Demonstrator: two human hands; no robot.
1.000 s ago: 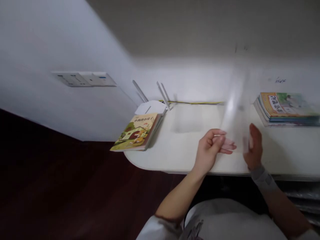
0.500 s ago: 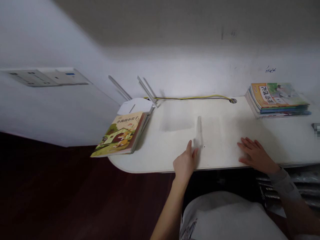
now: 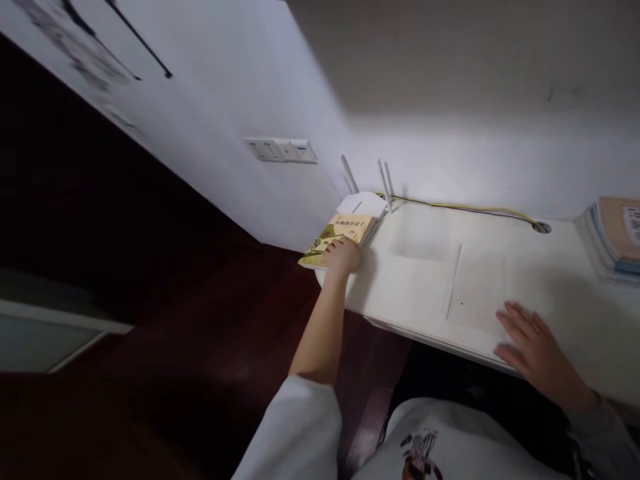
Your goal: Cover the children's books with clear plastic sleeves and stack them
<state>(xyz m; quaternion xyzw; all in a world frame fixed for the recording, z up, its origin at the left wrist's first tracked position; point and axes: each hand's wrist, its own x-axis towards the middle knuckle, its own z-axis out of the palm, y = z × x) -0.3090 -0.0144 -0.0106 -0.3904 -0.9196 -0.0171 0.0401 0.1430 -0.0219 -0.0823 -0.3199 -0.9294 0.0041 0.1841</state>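
My left hand [image 3: 344,255] lies over the right side of a picture book [image 3: 353,223], its fingers apart across the yellow and green cover; the thumb is hidden. This book tops a small stack at the left end of the white desk [image 3: 420,287]. Just behind the stack is a white router [image 3: 361,201] with upright antennas. My right hand [image 3: 537,350] is open near the desk's front edge, fingers spread and holding nothing.
A second stack of books [image 3: 620,230] stands at the right, cut off by the frame. Yellow and dark cables [image 3: 470,208] run along the wall to a round hole [image 3: 541,227]. Wall sockets [image 3: 281,151] are at the left; dark floor lies beyond the desk's left end.
My left hand has gone from pointing at the middle of the desk to the picture book at the left. The view has turned left. My right hand stays open by the front edge.
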